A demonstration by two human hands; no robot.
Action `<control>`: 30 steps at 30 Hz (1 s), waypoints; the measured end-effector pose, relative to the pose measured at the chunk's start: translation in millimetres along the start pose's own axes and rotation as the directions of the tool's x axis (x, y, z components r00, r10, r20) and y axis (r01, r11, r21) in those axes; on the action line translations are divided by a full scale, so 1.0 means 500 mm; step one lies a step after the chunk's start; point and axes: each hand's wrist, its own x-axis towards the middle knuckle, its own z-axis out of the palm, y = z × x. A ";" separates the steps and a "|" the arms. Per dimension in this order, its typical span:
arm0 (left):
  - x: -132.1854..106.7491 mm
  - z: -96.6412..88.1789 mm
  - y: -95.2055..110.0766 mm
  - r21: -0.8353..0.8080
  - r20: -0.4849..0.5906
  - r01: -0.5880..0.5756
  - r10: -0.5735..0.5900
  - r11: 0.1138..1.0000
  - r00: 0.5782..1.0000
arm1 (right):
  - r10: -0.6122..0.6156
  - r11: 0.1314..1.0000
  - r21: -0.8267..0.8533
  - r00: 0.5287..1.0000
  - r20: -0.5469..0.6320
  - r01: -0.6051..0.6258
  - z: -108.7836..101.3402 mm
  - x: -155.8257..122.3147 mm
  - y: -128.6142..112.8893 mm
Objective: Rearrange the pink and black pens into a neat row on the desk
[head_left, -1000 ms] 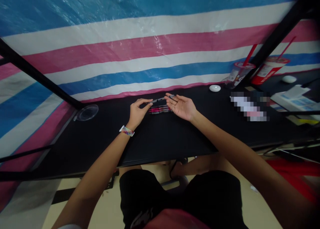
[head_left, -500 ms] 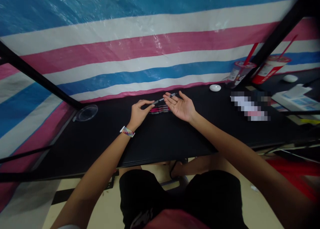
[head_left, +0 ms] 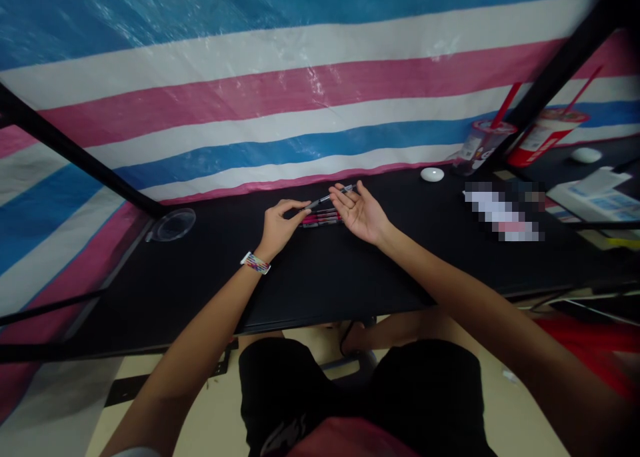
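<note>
My left hand point(head_left: 280, 228) pinches one end of a slim dark pen point(head_left: 321, 200) between thumb and fingers. The pen slants up to the right, its clear far end by the fingers of my right hand point(head_left: 361, 213). That hand is turned palm up, thumb and fingers apart; whether its fingertips touch the pen I cannot tell. Just below the pen, several pens point(head_left: 320, 218) with pink and dark parts lie side by side on the black tabletop point(head_left: 320, 277). Their ends are partly hidden by my hands.
A clear round lid point(head_left: 173, 225) lies at the left. Right of my hands sit a white oval case point(head_left: 432, 174), a clear cup point(head_left: 474, 149) with a red straw and a blurred-out item point(head_left: 503, 214). A red cup point(head_left: 537, 140) and black frame posts point(head_left: 75, 147) stand further out.
Both hands and the pen have stayed nearly in place. The fingers of my right hand have shifted very slightly, and the view has moved a little.
</note>
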 end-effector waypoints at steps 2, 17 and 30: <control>0.000 -0.001 -0.001 -0.001 -0.002 -0.005 0.005 1.000 1.000 | -0.003 1.000 0.002 1.000 0.016 0.003 0.001 -0.003 -0.004; 0.000 0.011 -0.024 -0.044 0.010 0.056 -0.056 0.997 0.998 | -0.044 0.997 -0.070 0.999 0.010 0.044 -0.016 0.014 0.002; 0.010 0.002 -0.043 -0.075 0.011 0.097 -0.097 0.992 0.995 | -0.229 0.934 -0.302 0.968 -0.105 0.188 -0.038 0.024 0.008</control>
